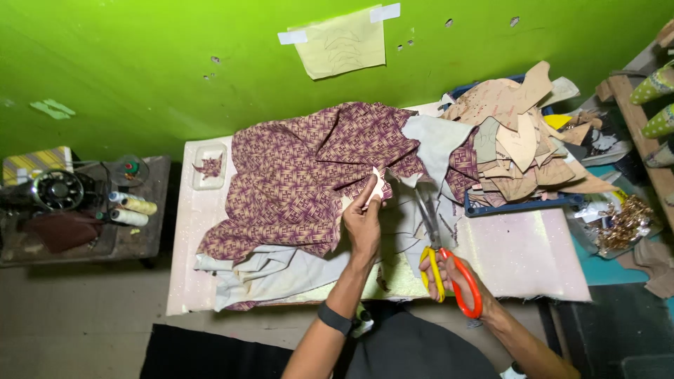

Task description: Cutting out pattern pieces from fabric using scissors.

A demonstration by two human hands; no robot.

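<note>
Basically, left hand [365, 221] fingers pinch a small pale fabric piece [378, 185] mid-bench at the patterned cloth's [295, 182] 3 o'clock edge, right hand [456, 277] fingers looped in the scissors [439, 245]; piece looks light, floppy, best held near the cut line.

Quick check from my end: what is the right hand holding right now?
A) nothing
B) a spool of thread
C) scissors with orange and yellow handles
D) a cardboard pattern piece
C: the right hand grips the scissors by their orange and yellow handles, blades pointing toward the pale grey fabric.
</note>
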